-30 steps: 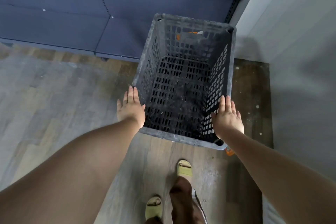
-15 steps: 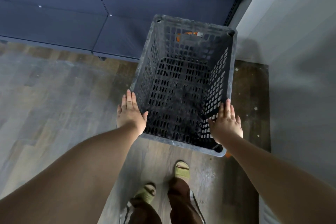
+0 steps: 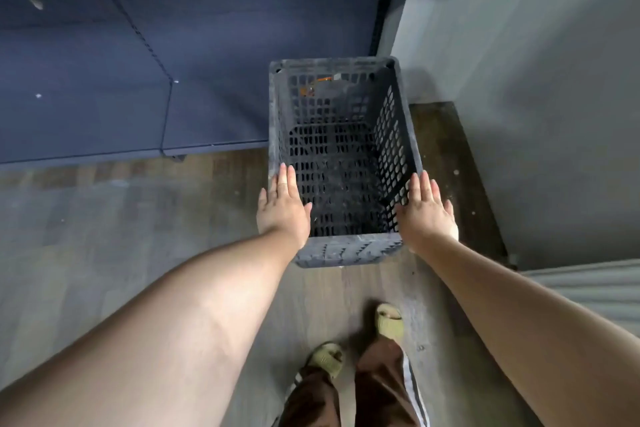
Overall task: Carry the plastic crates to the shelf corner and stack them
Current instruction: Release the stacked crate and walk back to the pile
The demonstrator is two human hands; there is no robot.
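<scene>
**A:** Head view, left to right, with everything placed against the dark grey perforated plastic crate [image 3: 341, 163]. What stands left of it?

**B:** Left of the crate runs the dark blue metal shelf unit [image 3: 145, 80], its flat bottom deck low over the grey wood-grain plank floor [image 3: 104, 225]. The crate's far left corner sits just beside the end of that deck.

**A:** And the crate itself?

**B:** It stands upright and open-topped in the corner, between the shelf end and the plain grey wall [image 3: 536, 80] on its right. Its long axis runs straight away from the person. The walls and bottom are a stiff lattice of slots under a thick, scuffed, dusty rim. Something orange shows through the far wall; I cannot tell what it is.

**A:** The hands?

**B:** The left hand [image 3: 282, 210] lies flat, fingers straight, against the near left corner of the rim. The right hand [image 3: 427, 215] mirrors it at the near right corner. Neither curls around anything, so both palms are loose, not gripping. Each is about equally near, with the crate dead ahead between them.

**A:** Is there a stack?

**B:** I cannot tell whether another crate sits beneath it. I judge this one placed, and the hands can simply draw back towards the person's green slip-on sandals [image 3: 389, 321].

**A:** Right of the crate?

**B:** A strip of darker, speckled floor, then the wall.
</scene>
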